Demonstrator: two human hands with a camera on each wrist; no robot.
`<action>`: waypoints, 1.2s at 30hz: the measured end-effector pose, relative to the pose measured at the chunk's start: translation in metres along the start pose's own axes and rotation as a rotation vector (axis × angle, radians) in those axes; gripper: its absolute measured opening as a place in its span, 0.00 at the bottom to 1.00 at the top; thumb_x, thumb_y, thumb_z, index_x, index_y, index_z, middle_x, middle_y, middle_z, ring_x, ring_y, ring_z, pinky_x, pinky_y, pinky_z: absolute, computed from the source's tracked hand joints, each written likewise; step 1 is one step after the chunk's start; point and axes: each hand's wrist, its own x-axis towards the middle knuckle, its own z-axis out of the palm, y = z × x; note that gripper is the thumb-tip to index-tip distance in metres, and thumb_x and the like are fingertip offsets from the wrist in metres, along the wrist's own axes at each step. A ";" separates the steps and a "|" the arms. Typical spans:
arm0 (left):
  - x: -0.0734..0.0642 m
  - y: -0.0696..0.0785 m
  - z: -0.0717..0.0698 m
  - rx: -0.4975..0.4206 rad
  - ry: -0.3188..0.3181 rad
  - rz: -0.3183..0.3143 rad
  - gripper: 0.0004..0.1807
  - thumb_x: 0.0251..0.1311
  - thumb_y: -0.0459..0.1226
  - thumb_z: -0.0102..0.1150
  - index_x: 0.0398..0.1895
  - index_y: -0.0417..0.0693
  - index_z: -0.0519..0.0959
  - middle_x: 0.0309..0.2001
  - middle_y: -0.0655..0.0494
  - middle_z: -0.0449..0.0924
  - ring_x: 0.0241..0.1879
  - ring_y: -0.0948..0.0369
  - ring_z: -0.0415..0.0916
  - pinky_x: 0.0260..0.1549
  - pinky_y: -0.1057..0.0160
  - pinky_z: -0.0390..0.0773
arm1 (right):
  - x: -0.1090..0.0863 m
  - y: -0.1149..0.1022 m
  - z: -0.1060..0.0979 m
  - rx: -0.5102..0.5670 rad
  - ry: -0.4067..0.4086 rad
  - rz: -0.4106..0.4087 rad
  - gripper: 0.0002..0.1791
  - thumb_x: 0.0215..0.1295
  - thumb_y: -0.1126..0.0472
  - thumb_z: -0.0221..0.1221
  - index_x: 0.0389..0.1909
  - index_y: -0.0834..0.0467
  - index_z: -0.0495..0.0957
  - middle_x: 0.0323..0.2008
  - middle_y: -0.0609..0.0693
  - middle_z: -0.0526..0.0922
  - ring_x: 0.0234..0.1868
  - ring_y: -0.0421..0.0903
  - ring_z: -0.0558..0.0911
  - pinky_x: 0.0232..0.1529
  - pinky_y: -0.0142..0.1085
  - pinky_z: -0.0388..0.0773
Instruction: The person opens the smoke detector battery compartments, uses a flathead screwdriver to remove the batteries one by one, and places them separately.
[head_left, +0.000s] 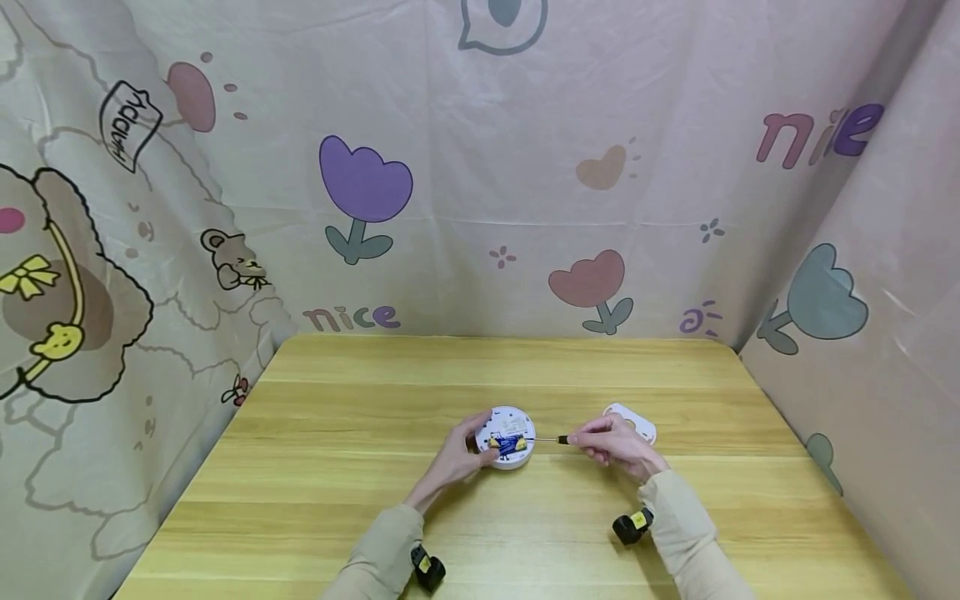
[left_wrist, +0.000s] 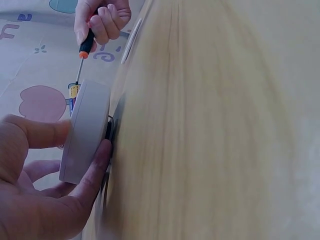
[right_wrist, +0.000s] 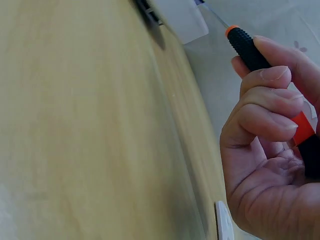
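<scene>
My left hand [head_left: 452, 457] grips a round white device [head_left: 513, 415], which looks like a smoke alarm, by its edge and tilts its face away from me. Blue-and-yellow batteries [head_left: 511, 446] sit in a recess in that face. In the left wrist view, the thumb lies on the face and fingers support the back, near a dark part underneath. From the right, my right hand [head_left: 618, 443] pinches the black-and-orange handle of a thin screwdriver [right_wrist: 248, 51]. Its metal shaft points left, its tip right at the end of a battery [left_wrist: 74, 90].
A white oblong plate [head_left: 639, 422] with holes lies on the wooden table [head_left: 360, 400] just behind my right hand. Black wrist cameras [head_left: 428, 572] are worn at both sleeves. Patterned cloth [head_left: 465, 183] hangs behind the table and along its sides.
</scene>
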 end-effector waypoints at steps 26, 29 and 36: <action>-0.002 0.005 -0.001 0.003 -0.013 0.009 0.38 0.45 0.35 0.63 0.62 0.40 0.61 0.64 0.39 0.58 0.64 0.42 0.54 0.64 0.40 0.50 | -0.013 0.011 0.000 0.209 -0.024 0.009 0.11 0.56 0.61 0.58 0.39 0.61 0.79 0.20 0.44 0.78 0.17 0.33 0.69 0.14 0.21 0.67; -0.002 0.005 0.000 0.004 -0.008 0.006 0.38 0.44 0.35 0.64 0.62 0.41 0.61 0.64 0.39 0.58 0.64 0.42 0.53 0.64 0.40 0.49 | -0.014 0.014 -0.001 0.274 -0.053 0.003 0.09 0.59 0.63 0.55 0.39 0.59 0.79 0.21 0.43 0.79 0.18 0.32 0.71 0.15 0.20 0.68; -0.003 0.003 0.002 -0.034 -0.004 -0.005 0.38 0.45 0.35 0.63 0.63 0.43 0.60 0.65 0.39 0.56 0.65 0.41 0.51 0.64 0.39 0.46 | -0.012 0.021 -0.001 0.418 -0.068 -0.029 0.10 0.62 0.65 0.50 0.40 0.59 0.78 0.24 0.45 0.81 0.20 0.33 0.74 0.21 0.21 0.73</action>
